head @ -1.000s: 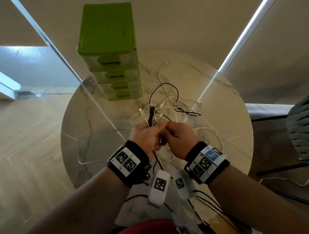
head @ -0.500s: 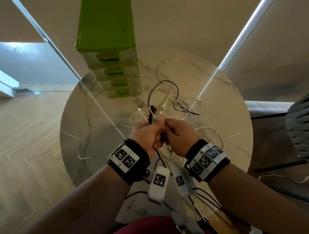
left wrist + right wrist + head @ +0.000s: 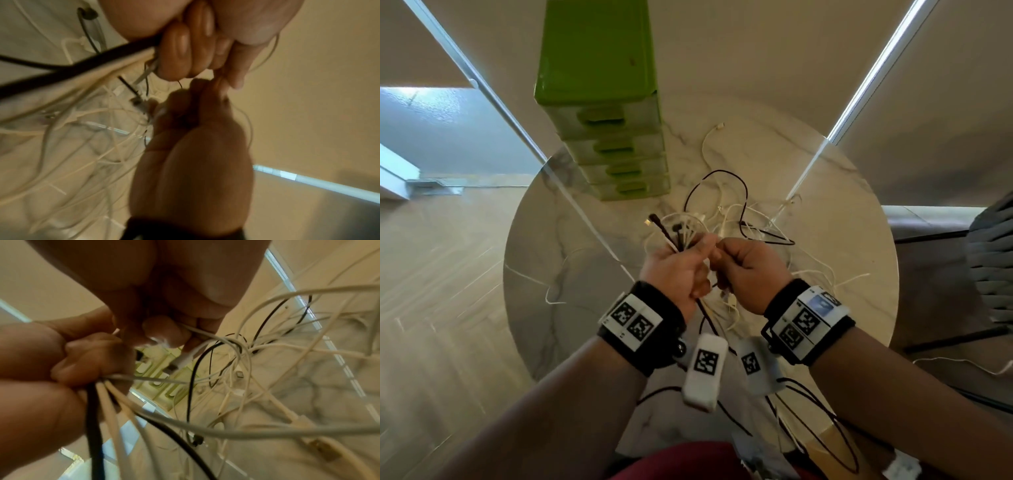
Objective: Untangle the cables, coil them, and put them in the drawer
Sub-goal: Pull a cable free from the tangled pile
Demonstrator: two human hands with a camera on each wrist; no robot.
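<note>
A tangle of white and black cables [image 3: 736, 219] lies on the round marble table [image 3: 842, 192], with part of it lifted between my hands. My left hand [image 3: 678, 270] grips a bundle of white and black cable ends [image 3: 674, 233] that stick up from its fist. My right hand [image 3: 750, 270], knuckle to knuckle with it, pinches a thin white cable [image 3: 205, 334]. In the right wrist view, black cable [image 3: 93, 418] and white strands run from the left fist down to the heap. The green drawer unit [image 3: 602, 102] stands at the table's far side, all drawers closed.
Loose white cable ends trail across the table toward its left edge [image 3: 551, 298] and right side [image 3: 825, 274]. Wooden floor lies to the left. A dark chair [image 3: 993, 260] stands at the right. Wall and blinds rise behind the table.
Both hands have stayed together over the tangle and lifted slightly. The cable ends above my left fist have fanned out to the left. The loops on the table shifted a little.
</note>
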